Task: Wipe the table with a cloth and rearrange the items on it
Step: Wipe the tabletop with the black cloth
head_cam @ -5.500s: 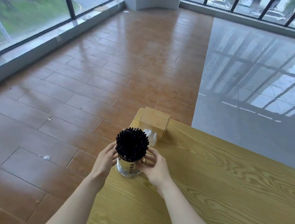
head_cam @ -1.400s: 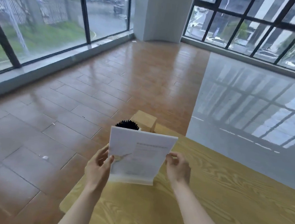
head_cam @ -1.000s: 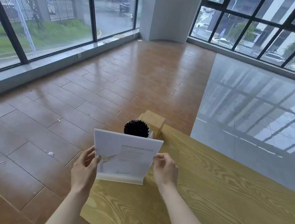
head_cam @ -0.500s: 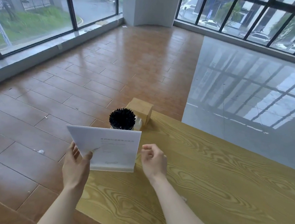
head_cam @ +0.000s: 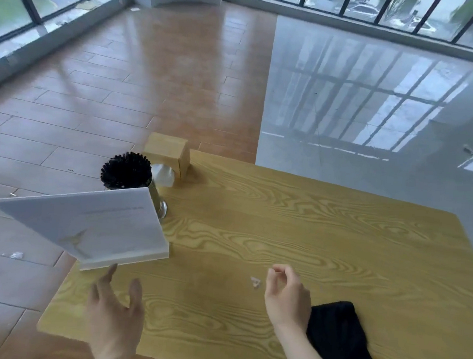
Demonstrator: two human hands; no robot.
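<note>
Here the white sign stand [head_cam: 90,224] sits at the left edge of the wood-grain counter [head_cam: 310,227], a flat pale panel on a thick base, with faint grey print and a small gold mark. It leans against nothing visible, just in front of the metal holder of black straws [head_cam: 125,170]. The left hand [head_cam: 114,317] hovers below it, fingers spread apart. The right hand [head_cam: 287,293] is loosely curled, holding nothing, beside the black cloth [head_cam: 339,337].
</note>
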